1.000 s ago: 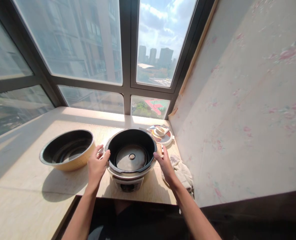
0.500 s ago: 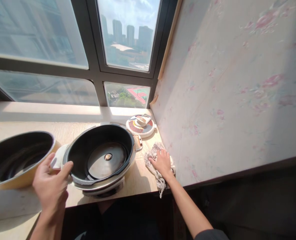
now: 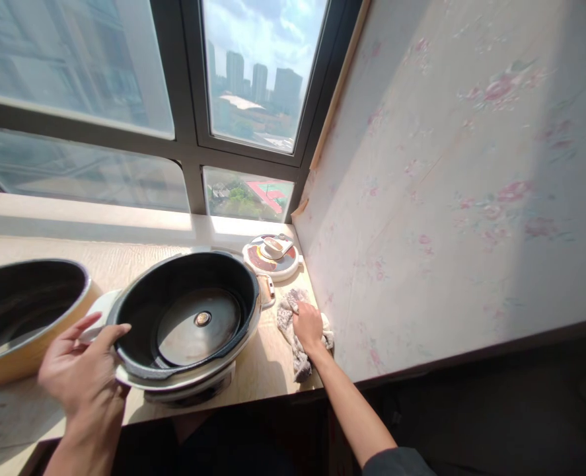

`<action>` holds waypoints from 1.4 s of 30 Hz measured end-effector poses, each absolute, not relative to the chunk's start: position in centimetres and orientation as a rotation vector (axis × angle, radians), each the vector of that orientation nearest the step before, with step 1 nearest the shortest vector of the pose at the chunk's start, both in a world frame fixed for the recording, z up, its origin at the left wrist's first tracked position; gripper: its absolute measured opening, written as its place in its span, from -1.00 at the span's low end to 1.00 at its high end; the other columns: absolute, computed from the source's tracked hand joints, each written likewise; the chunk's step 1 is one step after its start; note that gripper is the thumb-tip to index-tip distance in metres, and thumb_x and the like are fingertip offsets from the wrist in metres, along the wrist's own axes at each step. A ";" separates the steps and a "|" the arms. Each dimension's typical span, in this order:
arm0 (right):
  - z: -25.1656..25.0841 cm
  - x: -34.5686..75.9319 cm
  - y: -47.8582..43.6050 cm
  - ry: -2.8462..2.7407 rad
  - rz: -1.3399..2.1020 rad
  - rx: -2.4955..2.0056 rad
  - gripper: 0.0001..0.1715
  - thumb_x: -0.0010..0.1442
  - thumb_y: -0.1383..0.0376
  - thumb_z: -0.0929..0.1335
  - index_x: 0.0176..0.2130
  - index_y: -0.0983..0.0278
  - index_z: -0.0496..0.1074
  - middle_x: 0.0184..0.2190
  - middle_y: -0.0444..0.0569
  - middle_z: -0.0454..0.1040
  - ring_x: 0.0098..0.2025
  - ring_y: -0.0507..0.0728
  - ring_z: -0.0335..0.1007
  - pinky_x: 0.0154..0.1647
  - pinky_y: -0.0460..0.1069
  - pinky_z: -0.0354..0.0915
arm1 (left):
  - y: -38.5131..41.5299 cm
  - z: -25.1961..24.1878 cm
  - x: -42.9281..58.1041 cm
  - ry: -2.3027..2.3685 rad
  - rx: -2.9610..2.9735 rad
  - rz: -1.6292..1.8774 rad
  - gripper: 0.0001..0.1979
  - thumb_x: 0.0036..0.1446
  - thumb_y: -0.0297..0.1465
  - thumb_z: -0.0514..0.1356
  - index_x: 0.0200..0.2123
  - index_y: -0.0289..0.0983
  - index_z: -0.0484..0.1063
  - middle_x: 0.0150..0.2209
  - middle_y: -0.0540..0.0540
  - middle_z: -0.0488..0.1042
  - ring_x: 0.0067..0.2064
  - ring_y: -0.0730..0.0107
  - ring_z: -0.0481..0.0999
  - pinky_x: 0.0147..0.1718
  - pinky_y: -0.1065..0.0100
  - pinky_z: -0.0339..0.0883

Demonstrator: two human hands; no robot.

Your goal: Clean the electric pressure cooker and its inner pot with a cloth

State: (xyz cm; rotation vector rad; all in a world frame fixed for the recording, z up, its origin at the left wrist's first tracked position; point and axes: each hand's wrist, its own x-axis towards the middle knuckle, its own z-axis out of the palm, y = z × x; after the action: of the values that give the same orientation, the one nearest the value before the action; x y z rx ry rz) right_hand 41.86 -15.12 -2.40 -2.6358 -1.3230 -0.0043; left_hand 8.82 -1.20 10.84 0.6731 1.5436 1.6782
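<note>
A black-lined electric cooker [image 3: 193,324] with a pale outer body stands at the counter's front edge, open, with a round metal plate at its bottom. My left hand [image 3: 82,367] holds its white left handle [image 3: 102,314], thumb on the rim. To the right, my right hand [image 3: 308,325] is closed on a crumpled grey-and-white cloth [image 3: 287,311] that lies on the counter beside the wall. Behind the cloth rests a round lid [image 3: 273,264] with a knob on top.
A large yellow pot [image 3: 69,307] with a dark inside stands at the left. The light wooden counter [image 3: 267,357] runs below the windows [image 3: 257,79]. A flowered wall [image 3: 421,198] bounds it on the right.
The view has shifted slightly. My right hand's fingers, spread flatter on the cloth before, are now curled into it. My left hand stays at the cooker's handle.
</note>
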 end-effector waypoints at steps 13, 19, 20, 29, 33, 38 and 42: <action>-2.3 41.4 -16.8 -1.400 0.070 -2.417 -0.53 0.35 0.28 0.28 0.20 0.27 0.48 0.10 0.08 0.58 0.14 0.21 0.47 0.22 0.03 0.24 | -0.3 11.6 9.0 1.503 0.692 1.631 -0.48 -0.58 -0.35 0.41 -0.34 -0.30 0.55 -0.61 0.12 0.39 -0.53 0.42 0.35 -0.52 0.34 0.23; 0.9 41.2 -16.8 -1.405 0.111 -2.435 -0.30 0.34 0.14 0.33 0.36 0.36 0.28 0.30 0.22 0.38 0.34 0.29 0.26 0.39 0.14 0.08 | -0.2 11.0 8.6 1.488 0.745 1.618 -0.53 -0.50 -0.40 0.39 -0.34 -0.32 0.55 -0.64 0.14 0.31 -0.55 0.48 0.27 -0.50 0.37 0.15; 1.5 41.2 -16.9 -1.386 0.133 -2.474 -0.22 0.33 0.08 0.34 0.39 0.37 0.22 0.36 0.25 0.29 0.40 0.32 0.17 0.42 0.19 0.02 | -0.3 11.0 8.6 1.489 0.754 1.615 -0.54 -0.48 -0.40 0.39 -0.33 -0.33 0.55 -0.63 0.14 0.31 -0.54 0.49 0.28 -0.49 0.37 0.15; 0.6 39.8 -18.1 -1.218 0.520 -2.757 0.42 0.01 -0.25 0.48 0.52 0.30 -0.11 0.53 0.27 -0.20 0.52 0.58 -0.32 0.39 0.48 -0.14 | -0.4 11.2 8.8 1.514 0.791 1.588 -0.54 -0.47 -0.35 0.36 -0.33 -0.29 0.49 -0.62 0.17 0.27 -0.53 0.47 0.26 -0.49 0.37 0.16; -0.4 39.3 -17.3 -1.237 0.352 -2.778 0.15 0.13 -0.10 0.45 0.47 0.30 0.05 0.45 0.28 0.09 0.42 0.53 -0.01 0.33 0.39 0.03 | -0.3 10.8 8.7 1.477 0.796 1.613 -0.50 -0.50 -0.36 0.39 -0.32 -0.32 0.50 -0.61 0.15 0.28 -0.53 0.48 0.28 -0.50 0.37 0.17; -0.4 40.6 -17.0 -1.309 0.252 -2.686 -0.23 0.22 0.27 0.35 0.37 0.31 0.23 0.20 0.24 0.42 0.19 0.38 0.32 0.14 0.17 0.26 | -0.4 10.6 8.6 1.496 0.801 1.605 -0.47 -0.47 -0.33 0.38 -0.27 -0.33 0.50 -0.60 0.15 0.28 -0.53 0.48 0.26 -0.51 0.38 0.15; -0.3 41.7 -17.5 -1.309 0.247 -2.590 -0.34 0.19 0.36 0.32 0.28 0.24 0.36 0.10 0.13 0.50 0.13 0.29 0.38 0.09 0.08 0.28 | -0.4 10.4 8.4 1.514 0.856 1.582 -0.46 -0.45 -0.30 0.38 -0.25 -0.32 0.49 -0.58 0.16 0.30 -0.52 0.50 0.26 -0.50 0.39 0.15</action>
State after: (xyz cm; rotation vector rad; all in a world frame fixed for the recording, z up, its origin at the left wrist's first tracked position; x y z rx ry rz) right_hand 41.75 -17.54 -0.34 -2.5896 -1.3088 0.2474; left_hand 8.39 -0.36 10.41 0.8557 1.5144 1.5817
